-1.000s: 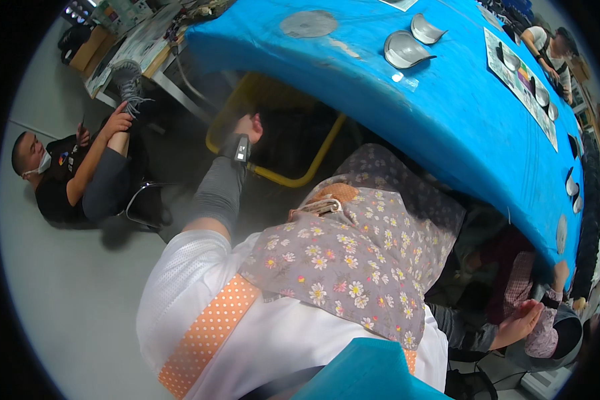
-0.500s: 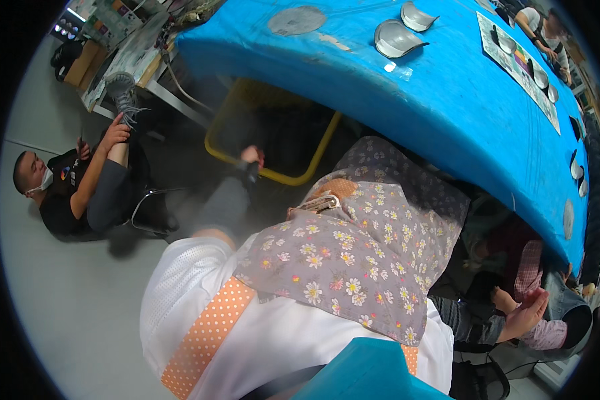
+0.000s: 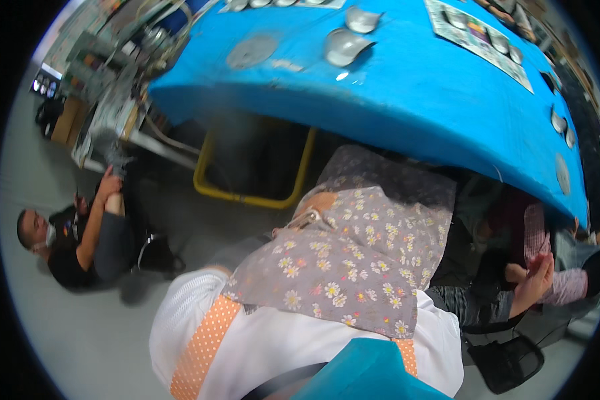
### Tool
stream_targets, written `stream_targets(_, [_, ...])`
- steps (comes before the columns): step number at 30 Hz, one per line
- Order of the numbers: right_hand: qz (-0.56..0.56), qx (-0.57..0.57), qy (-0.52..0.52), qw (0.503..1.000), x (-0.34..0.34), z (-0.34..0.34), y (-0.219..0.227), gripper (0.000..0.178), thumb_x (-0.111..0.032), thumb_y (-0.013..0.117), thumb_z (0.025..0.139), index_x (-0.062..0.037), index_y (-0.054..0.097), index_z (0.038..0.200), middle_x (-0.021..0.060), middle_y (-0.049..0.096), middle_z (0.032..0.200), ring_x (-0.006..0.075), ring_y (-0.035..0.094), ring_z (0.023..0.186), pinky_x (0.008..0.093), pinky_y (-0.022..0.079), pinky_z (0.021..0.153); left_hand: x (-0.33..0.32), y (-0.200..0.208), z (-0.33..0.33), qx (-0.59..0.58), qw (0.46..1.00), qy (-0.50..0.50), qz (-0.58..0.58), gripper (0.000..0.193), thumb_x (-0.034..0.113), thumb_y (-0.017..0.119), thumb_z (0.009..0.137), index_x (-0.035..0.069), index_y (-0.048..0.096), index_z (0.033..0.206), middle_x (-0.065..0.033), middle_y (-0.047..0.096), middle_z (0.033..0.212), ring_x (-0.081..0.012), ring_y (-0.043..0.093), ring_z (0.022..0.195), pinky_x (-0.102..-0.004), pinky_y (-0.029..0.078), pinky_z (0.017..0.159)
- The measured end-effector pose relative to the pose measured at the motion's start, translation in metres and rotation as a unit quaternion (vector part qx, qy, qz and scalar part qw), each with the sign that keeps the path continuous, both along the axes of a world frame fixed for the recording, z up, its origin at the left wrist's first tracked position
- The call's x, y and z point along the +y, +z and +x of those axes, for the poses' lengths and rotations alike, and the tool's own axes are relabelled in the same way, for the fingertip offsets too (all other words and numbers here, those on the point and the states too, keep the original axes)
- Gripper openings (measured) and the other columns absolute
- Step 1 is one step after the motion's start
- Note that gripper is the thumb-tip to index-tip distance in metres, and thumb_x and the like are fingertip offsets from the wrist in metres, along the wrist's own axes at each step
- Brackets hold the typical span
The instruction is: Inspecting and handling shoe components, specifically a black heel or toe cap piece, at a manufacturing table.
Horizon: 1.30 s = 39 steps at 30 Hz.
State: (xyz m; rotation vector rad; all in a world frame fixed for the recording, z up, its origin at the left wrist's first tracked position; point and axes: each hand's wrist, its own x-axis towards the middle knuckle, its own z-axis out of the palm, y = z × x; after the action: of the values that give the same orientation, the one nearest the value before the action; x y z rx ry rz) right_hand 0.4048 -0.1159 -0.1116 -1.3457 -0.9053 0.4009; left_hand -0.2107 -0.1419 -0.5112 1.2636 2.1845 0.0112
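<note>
My right hand (image 3: 533,285) is out at the right, past a grey sleeve (image 3: 463,308), its fingers stretched out and nothing seen in them. Beside it are a neighbour's checked sleeve and pink clothing (image 3: 567,287). At my left side, a dark grey sleeve (image 3: 237,255) runs in behind my flowered apron (image 3: 340,267), and my left hand is out of sight there. A metal tool (image 3: 310,219), too blurred to name, shows by the orange patch on the apron.
Ahead stands a blue-covered table (image 3: 393,87) with curved metal pieces (image 3: 345,48) and a grey disc (image 3: 252,51). Under its edge is a yellow-rimmed bin (image 3: 247,199). A seated person (image 3: 80,233) is at the left. A black chair (image 3: 507,363) stands at the lower right.
The view has shifted, so table and bin sit differently. My left hand, earlier over the bin's rim, has drawn back out of sight. My right hand stays stretched out.
</note>
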Motion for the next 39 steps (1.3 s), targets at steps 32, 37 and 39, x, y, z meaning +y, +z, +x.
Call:
stream_targets(32, [-0.053,0.014,0.267,0.962,0.057,-0.086,0.026,0.021,-0.019,0.057,0.090,0.0000,0.061,0.082,0.0014,0.059,0.067,0.0058,0.053,0.062,0.0196,0.042,0.057,0.352,0.371,0.109,0.008,0.826,-0.087,0.557,0.113,0.047,0.078,0.064,-0.003,0.012,0.141,-0.0312,0.030,0.137,-0.0435,0.030,0.128,-0.0468,0.027,0.104])
stream_targets(37, [-0.064,0.020,0.341,0.938,0.071,-0.112,0.027,0.024,-0.022,0.059,0.089,0.0007,0.061,0.081,0.0020,0.060,0.068,0.0071,0.054,0.063,0.0217,0.043,0.058,0.359,0.358,0.082,-0.159,0.781,-0.071,0.599,0.106,0.029,0.082,0.064,-0.002,0.015,0.141,-0.0278,0.040,0.131,-0.0343,0.047,0.115,-0.0371,0.039,0.095])
stream_targets(39, [-0.080,0.028,0.360,0.929,0.080,-0.117,0.018,0.022,-0.021,0.060,0.089,0.0004,0.061,0.084,0.0019,0.060,0.071,0.0075,0.053,0.063,0.0217,0.043,0.059,0.322,0.394,0.127,-0.264,0.775,-0.102,0.565,0.101,0.020,0.079,0.066,0.003,0.014,0.142,-0.0240,0.041,0.130,-0.0302,0.045,0.118,-0.0380,0.040,0.095])
